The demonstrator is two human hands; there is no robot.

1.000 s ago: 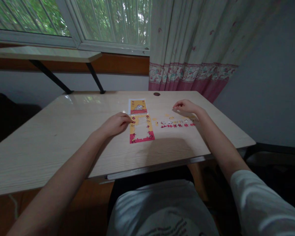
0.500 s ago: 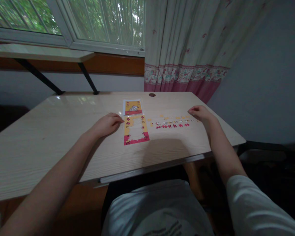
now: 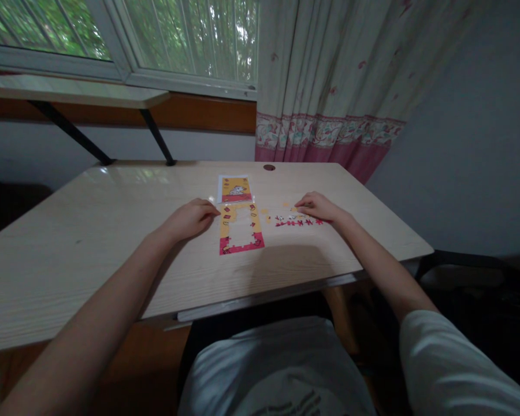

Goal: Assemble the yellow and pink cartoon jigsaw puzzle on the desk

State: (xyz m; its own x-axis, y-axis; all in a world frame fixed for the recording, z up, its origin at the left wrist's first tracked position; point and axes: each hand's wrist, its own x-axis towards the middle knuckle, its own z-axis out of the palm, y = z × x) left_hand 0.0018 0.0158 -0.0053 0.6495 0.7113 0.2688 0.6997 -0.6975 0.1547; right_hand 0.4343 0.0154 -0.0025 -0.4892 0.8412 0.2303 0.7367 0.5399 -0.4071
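While the puzzle frame (image 3: 241, 249) lies flat on the desk (image 3: 125, 231), the picture card (image 3: 235, 189) sits at its twelve o'clock, loose pieces (image 3: 300, 223) at three. The left hand (image 3: 196, 218), fingers bunched, is at its nine o'clock edge; the right hand (image 3: 317, 207) is among the pieces, fingertips drawn together. Whether either grips anything cannot be determined.

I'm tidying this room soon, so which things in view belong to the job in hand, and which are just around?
In the job:
- jigsaw border
- loose pieces
- picture card

Just around:
- curtain
- raised shelf
- window
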